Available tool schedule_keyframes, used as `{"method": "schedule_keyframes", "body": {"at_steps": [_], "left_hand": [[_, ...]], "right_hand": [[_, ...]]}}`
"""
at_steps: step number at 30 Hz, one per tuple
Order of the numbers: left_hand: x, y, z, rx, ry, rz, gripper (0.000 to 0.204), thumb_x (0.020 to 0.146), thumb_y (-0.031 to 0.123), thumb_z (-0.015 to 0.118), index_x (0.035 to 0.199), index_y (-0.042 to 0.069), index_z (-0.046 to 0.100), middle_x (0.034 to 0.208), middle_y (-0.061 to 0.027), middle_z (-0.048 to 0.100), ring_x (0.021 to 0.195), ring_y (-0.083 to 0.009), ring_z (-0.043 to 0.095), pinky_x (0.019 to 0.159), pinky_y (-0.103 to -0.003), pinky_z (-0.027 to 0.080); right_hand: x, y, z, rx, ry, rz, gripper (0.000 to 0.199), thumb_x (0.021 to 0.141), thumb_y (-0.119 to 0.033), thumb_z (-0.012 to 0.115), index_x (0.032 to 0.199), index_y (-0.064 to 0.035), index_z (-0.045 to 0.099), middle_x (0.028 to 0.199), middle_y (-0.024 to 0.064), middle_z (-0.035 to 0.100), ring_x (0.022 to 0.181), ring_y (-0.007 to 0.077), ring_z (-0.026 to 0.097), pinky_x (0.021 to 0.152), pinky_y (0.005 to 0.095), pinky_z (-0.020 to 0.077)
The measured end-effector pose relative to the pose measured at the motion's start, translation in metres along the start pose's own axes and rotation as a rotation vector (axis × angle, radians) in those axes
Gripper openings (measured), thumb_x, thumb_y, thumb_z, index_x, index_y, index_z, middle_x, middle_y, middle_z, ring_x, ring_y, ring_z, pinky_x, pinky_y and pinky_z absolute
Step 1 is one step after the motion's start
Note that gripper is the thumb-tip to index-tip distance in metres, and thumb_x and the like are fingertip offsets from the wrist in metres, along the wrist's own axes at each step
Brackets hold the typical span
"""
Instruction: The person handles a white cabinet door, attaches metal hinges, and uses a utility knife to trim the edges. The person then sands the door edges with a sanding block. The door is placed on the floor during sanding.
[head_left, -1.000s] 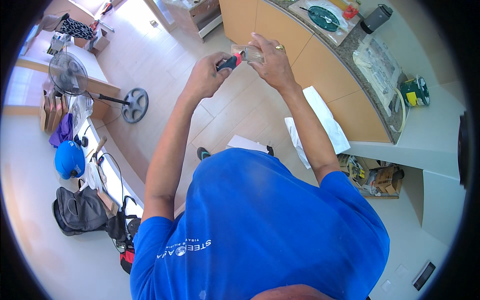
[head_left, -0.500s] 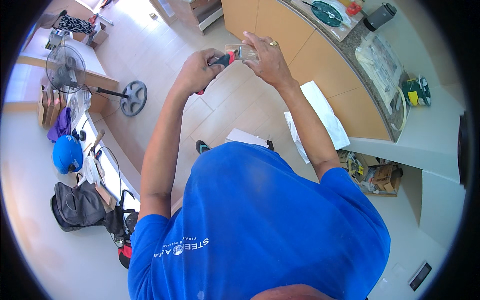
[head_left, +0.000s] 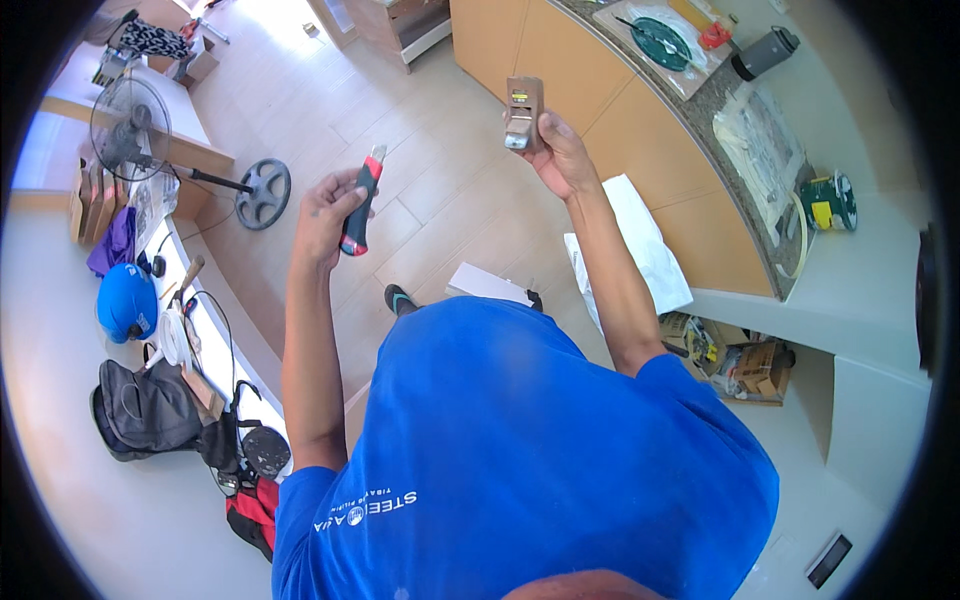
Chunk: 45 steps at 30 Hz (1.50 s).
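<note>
My left hand [head_left: 328, 215] is closed round a black and red utility knife [head_left: 361, 205]. Its short metal blade points up and away from me. Out ahead on the other side, my right hand [head_left: 563, 158] grips a small wooden hand plane [head_left: 524, 100] by its near end. A yellow label and a metal piece show on the plane's face. Knife and plane are well apart, both held in the air above the tiled floor. Some fingers of both hands are hidden behind what they hold.
A curved counter [head_left: 690, 110] with tan cabinets stands to the right, a white sheet [head_left: 640, 250] leaning by it. At left are a fan [head_left: 265, 195], a blue helmet [head_left: 128, 303] and a black backpack [head_left: 150, 408]. A white box [head_left: 488, 284] lies near my foot.
My hands have drawn apart, the left moving left and nearer with the knife. The plane, side-on against the knife before, now stands upright in my right hand, away from the blade.
</note>
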<state>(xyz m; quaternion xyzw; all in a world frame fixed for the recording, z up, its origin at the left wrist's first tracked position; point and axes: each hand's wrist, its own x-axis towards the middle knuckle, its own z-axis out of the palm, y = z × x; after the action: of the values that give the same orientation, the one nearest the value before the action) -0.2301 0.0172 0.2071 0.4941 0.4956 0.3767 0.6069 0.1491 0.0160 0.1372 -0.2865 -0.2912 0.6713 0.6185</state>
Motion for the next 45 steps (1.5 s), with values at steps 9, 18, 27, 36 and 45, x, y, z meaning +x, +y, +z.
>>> {"method": "schedule_keyframes", "body": {"at_steps": [9,18,27,36,45], "left_hand": [[-0.042,-0.056,-0.043,-0.109,0.118,-0.125,0.037,0.094,0.004,0.067,0.13,-0.006,0.064,0.105,-0.0139,0.074,0.079,-0.0172,0.069,0.075,-0.029,0.057],[-0.093,-0.099,-0.074,-0.076,0.21,-0.243,0.038,0.092,0.005,0.068,0.129,-0.005,0.066,0.102,-0.0121,0.074,0.077,-0.0178,0.068,0.074,-0.029,0.057],[-0.111,-0.13,-0.073,-0.175,0.231,-0.342,0.036,0.093,0.002,0.068,0.128,-0.005,0.065,0.102,-0.0139,0.075,0.08,-0.019,0.07,0.075,-0.032,0.059],[-0.121,-0.142,-0.071,-0.046,0.211,-0.403,0.035,0.094,0.005,0.069,0.128,-0.004,0.067,0.098,-0.0104,0.074,0.078,-0.0178,0.069,0.074,-0.032,0.058],[-0.058,-0.05,-0.008,0.106,0.05,0.005,0.043,0.09,0.007,0.07,0.132,-0.004,0.064,0.099,-0.0041,0.069,0.085,-0.0125,0.063,0.079,-0.029,0.052]], "right_hand": [[0.01,0.001,0.033,0.099,-0.059,0.05,0.065,0.1,-0.042,0.071,0.147,-0.0025,0.051,0.133,0.018,0.068,0.114,0.0261,0.071,0.1,0.0438,0.06],[0.048,0.025,-0.064,-0.494,0.374,0.216,0.044,0.104,-0.032,0.069,0.138,-0.0055,0.06,0.124,0.0124,0.069,0.11,0.023,0.07,0.093,0.0412,0.0595],[0.045,-0.008,-0.006,0.031,-0.026,0.098,0.059,0.103,-0.038,0.068,0.147,-0.0038,0.05,0.132,0.019,0.066,0.112,0.027,0.071,0.096,0.0445,0.0611],[0.037,-0.043,0.059,-0.32,-0.027,-0.263,0.076,0.095,-0.021,0.079,0.155,-0.0026,0.037,0.129,0.0218,0.068,0.116,0.0311,0.07,0.1,0.0435,0.0576],[0.048,-0.013,0.094,-1.34,0.068,-0.574,0.077,0.081,-0.011,0.088,0.148,-0.0044,0.05,0.128,0.0147,0.072,0.118,0.0308,0.066,0.102,0.04,0.0529]]}}
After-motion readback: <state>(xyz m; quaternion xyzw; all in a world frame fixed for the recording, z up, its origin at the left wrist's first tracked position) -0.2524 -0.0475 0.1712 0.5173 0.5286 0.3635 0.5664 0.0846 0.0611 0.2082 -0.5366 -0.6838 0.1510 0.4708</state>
